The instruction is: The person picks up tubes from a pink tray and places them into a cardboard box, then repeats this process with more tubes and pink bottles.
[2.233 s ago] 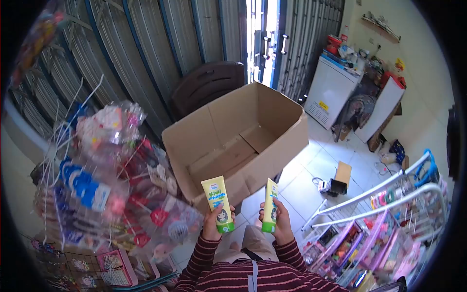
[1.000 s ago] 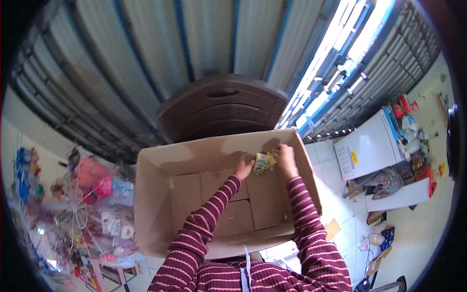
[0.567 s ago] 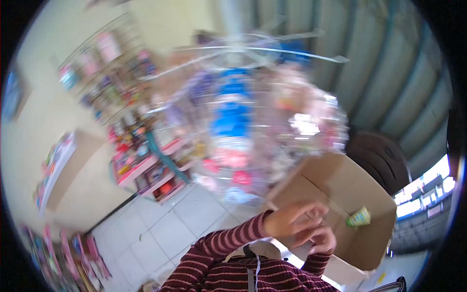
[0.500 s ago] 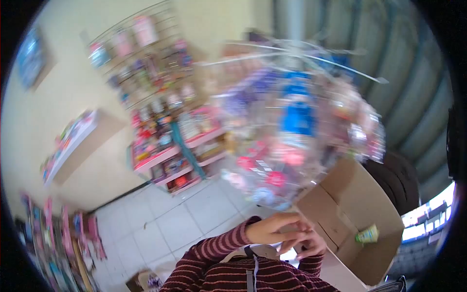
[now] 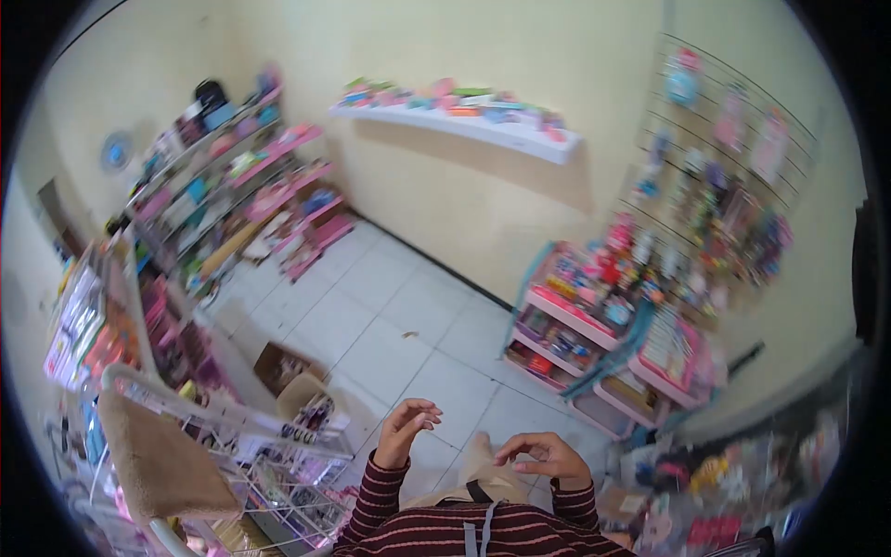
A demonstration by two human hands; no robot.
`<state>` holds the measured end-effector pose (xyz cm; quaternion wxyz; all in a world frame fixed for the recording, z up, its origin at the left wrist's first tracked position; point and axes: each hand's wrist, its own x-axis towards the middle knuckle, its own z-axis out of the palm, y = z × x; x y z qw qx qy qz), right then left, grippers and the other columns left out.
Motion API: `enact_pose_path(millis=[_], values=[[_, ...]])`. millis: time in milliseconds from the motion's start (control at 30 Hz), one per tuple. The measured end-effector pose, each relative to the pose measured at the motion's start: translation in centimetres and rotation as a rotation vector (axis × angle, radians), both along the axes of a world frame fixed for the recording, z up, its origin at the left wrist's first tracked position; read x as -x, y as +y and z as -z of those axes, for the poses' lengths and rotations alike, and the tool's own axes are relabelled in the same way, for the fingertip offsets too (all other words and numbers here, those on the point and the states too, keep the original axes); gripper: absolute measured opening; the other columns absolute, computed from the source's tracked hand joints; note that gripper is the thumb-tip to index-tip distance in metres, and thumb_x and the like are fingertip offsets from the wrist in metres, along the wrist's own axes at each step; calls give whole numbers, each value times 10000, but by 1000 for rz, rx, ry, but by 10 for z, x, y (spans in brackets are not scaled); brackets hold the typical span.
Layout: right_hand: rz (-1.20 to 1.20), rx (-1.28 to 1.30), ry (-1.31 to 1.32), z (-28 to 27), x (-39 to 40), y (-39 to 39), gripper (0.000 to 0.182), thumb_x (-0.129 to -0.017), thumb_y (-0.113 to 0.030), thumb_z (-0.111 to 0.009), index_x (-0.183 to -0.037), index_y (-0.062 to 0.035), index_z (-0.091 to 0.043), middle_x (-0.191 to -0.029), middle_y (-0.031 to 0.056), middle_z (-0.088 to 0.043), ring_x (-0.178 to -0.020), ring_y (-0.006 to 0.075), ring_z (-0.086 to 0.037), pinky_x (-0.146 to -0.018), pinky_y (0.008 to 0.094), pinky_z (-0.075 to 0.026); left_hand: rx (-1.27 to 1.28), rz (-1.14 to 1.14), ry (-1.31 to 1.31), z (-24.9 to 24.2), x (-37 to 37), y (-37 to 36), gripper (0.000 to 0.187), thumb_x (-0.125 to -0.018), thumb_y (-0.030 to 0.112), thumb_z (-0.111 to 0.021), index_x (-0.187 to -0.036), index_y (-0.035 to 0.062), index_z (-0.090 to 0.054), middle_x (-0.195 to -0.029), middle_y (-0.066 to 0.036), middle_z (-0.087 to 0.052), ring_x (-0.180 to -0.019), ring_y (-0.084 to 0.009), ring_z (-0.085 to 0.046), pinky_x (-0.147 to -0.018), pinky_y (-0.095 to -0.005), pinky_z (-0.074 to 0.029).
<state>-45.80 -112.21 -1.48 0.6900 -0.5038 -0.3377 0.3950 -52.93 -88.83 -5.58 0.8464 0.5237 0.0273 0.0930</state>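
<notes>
My left hand [image 5: 406,432] is raised in front of my striped top, its fingers loosely bent and apart, with nothing in it. To its right, my right hand [image 5: 546,455] hangs palm-down at about the same height, fingers curved, thumb separate and nothing held. A gap lies between the two hands, over the tiled floor and my light trousers [image 5: 478,464]. Neither hand touches any goods. Nearest to my right hand are clear-bagged items [image 5: 715,478] at the lower right. A white wire rack [image 5: 288,497] stands on the left side.
Pink drawer units [image 5: 575,320] stand against the wall under a wire grid [image 5: 742,158] of hanging goods. A white wall shelf [image 5: 520,139] carries small items. Stocked shelves [image 5: 213,176] line the far left. An open cardboard box [image 5: 269,367] sits on the white tiles [image 5: 390,339].
My view has swung left, away from the hanging bagged goods and the large cardboard box. My hands, close together before, are now apart.
</notes>
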Motion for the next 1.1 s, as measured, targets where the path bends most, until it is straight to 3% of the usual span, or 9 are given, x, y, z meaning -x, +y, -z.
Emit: enact_pose_path(millis=[167,367,567,767,867,933,1100], values=[[-161,52,23,6,-83,94,190,-736,-51,-540,-912,20,-535,-855,95,-553,-839,172,-518,-767,272,-387,120,-285,29,8,-24,67,198,-785,113,-459,-940,-10,-458,-874,-108,-528,-773,-155,-507,-671,-247,-397],[-288,123,-131,-5,-188,200,177,-753,-82,-530,-905,8,-539,-851,73,-560,-825,131,-516,-746,242,-389,283,-600,18,17,-99,156,133,-796,131,-443,-878,30,-468,-816,-73,-522,-711,-133,-504,-631,-228,-397],[-375,154,-86,1,-276,324,160,-754,-62,-522,-888,24,-529,-847,89,-560,-806,144,-528,-735,247,-407,220,-822,-23,2,-149,237,131,-796,139,-445,-867,32,-471,-791,-64,-524,-699,-120,-504,-623,-230,-400],[-548,230,-73,27,-313,446,146,-753,-39,-512,-879,33,-527,-828,93,-559,-795,144,-532,-727,244,-416,361,-1120,111,61,-146,299,120,-796,153,-451,-863,57,-478,-772,-44,-526,-676,-112,-502,-608,-230,-401],[-583,222,-41,37,-324,505,166,-770,-96,-514,-883,23,-534,-829,73,-565,-783,110,-524,-723,231,-405,444,-1232,171,85,-147,352,112,-797,176,-457,-849,79,-479,-732,-11,-508,-629,-100,-481,-564,-220,-390],[-571,250,-13,38,-332,542,167,-777,-102,-504,-888,20,-533,-832,69,-564,-791,109,-520,-722,228,-404,478,-1351,147,85,-151,393,105,-801,187,-454,-831,89,-473,-722,-1,-497,-618,-93,-467,-544,-214,-379],[-505,175,-1,21,-362,643,158,-783,-99,-494,-882,17,-532,-835,70,-563,-787,117,-524,-725,231,-405,279,-1304,13,34,-189,529,91,-811,180,-448,-785,99,-479,-725,5,-487,-621,-94,-466,-558,-226,-388]])
